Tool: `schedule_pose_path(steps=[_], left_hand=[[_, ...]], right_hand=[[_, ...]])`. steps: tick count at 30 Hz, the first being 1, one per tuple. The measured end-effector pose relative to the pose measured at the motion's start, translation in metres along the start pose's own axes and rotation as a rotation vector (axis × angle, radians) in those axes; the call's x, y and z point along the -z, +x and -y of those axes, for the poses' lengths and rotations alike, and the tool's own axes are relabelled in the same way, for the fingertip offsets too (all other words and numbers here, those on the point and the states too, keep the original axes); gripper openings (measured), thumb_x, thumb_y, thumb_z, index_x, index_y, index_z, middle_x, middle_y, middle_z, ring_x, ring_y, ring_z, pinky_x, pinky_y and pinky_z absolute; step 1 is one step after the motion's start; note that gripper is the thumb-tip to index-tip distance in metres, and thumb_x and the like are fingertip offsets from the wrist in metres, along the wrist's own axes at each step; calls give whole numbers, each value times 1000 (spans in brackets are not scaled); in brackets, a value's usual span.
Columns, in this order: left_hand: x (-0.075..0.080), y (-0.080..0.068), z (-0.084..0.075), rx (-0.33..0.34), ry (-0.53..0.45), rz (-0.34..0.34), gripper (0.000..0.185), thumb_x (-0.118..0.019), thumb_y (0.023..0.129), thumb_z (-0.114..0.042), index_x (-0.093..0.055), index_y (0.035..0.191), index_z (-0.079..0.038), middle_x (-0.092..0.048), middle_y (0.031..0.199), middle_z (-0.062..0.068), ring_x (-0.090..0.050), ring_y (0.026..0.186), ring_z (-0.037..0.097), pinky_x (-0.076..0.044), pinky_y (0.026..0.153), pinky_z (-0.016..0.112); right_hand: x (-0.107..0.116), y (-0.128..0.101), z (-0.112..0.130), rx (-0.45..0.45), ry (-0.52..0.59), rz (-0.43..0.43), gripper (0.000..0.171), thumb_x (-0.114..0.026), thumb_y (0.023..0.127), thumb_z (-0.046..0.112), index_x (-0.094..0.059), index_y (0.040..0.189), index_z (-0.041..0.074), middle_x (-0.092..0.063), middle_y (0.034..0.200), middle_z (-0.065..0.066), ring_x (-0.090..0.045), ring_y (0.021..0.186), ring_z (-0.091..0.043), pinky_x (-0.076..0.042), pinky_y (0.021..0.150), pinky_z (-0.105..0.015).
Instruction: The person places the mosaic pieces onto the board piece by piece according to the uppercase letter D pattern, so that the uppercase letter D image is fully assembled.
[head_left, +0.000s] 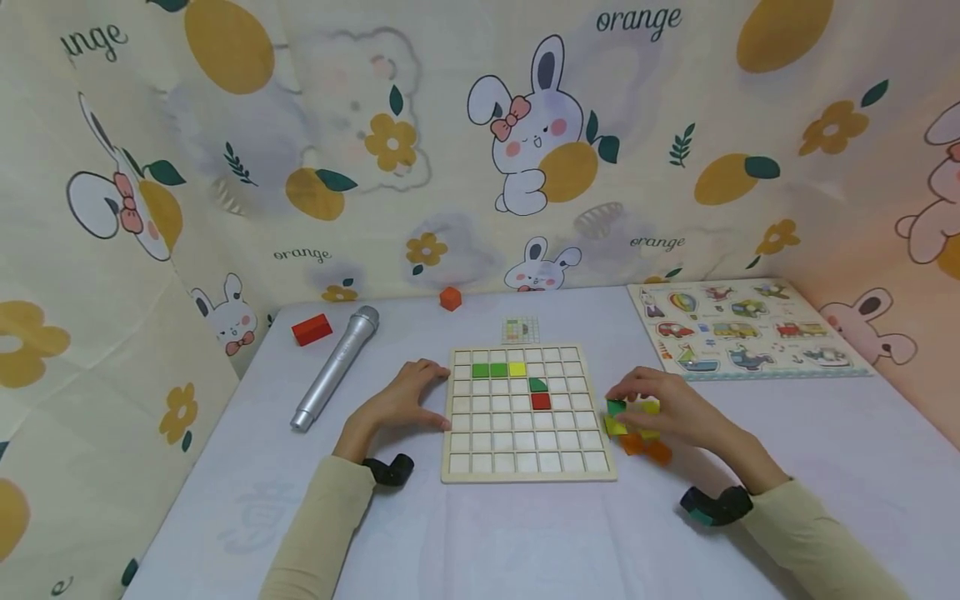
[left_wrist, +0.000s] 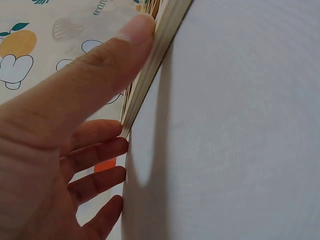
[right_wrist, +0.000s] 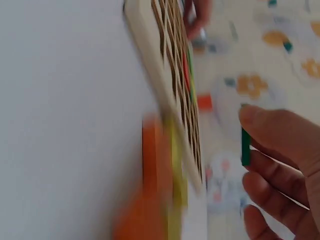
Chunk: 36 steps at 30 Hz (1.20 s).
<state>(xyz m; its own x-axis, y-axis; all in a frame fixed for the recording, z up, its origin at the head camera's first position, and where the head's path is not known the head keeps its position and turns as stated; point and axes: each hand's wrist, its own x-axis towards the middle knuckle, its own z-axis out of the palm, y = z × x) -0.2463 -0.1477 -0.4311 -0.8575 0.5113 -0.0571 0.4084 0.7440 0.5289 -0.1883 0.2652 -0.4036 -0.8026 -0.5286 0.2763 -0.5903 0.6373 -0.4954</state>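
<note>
A wooden grid board (head_left: pixel 525 467) lies flat on the table, with two green tiles (head_left: pixel 489 369), a yellow tile (head_left: pixel 517 368), a green quarter-round tile (head_left: pixel 537 384) and a red tile (head_left: pixel 541 402) in its cells. My left hand (head_left: pixel 437 392) rests open against the board's left edge; the thumb (left_wrist: pixel 132 32) presses on that edge (left_wrist: pixel 165 30). My right hand (head_left: pixel 626 400) is just right of the board and pinches a green piece (right_wrist: pixel 245 147) between thumb and fingers. Below it lies a small pile of yellow (head_left: pixel 617 427) and orange pieces (head_left: pixel 647 450).
A silver microphone (head_left: pixel 335 367), a red block (head_left: pixel 311 330) and an orange cube (head_left: pixel 450 298) lie at the back left. A small pattern card (head_left: pixel 521 330) sits behind the board. A vehicle puzzle board (head_left: pixel 742 329) is at the back right. Printed curtains enclose the table.
</note>
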Motion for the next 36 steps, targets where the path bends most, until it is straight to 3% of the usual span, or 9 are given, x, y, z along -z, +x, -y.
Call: schedule_pose_path(steps=[6,14,24,29,36], left_hand=[[-1,1,-1,-10,-3,-4,84,-82,66,-42,-46,134,-10,-44,135,7,-33,128,26,-29,108,43],[-1,2,-1,-22,1,-3,83,-82,66,-41,-46,134,-8,-45,134,8,-34,127,26,-29,108,43],[0,1,-2,-4,12,1,84,-82,66,-41,-46,134,-9,-45,135,8,-34,127,27,-29,108,42],[0,1,0,-2,11,1,84,-82,66,-42,-46,134,-9,-44,135,8,-33,128,27,-29,108,43],[1,0,0,-4,7,-5,83,-82,66,-42,-46,134,-9,-44,135,8,-33,128,27,-29,108,44]], right_hand=[[-29,31,29,34,4,16,28,-77,76,18,-72,103,11,-62,97,5,-56,86,-14,-52,75,-32],[-60,44,34,43,-18,45,30,-75,78,25,-71,105,14,-58,99,4,-52,86,-11,-48,71,-25],[-66,48,32,76,-48,54,13,-75,79,19,-73,91,19,-64,94,11,-56,90,-6,-49,76,-27],[-65,49,31,99,-27,59,12,-75,78,16,-74,90,18,-65,93,12,-56,92,-8,-49,80,-29],[-68,49,29,159,-24,41,13,-76,77,13,-74,89,18,-60,94,9,-52,88,-8,-49,72,-24]])
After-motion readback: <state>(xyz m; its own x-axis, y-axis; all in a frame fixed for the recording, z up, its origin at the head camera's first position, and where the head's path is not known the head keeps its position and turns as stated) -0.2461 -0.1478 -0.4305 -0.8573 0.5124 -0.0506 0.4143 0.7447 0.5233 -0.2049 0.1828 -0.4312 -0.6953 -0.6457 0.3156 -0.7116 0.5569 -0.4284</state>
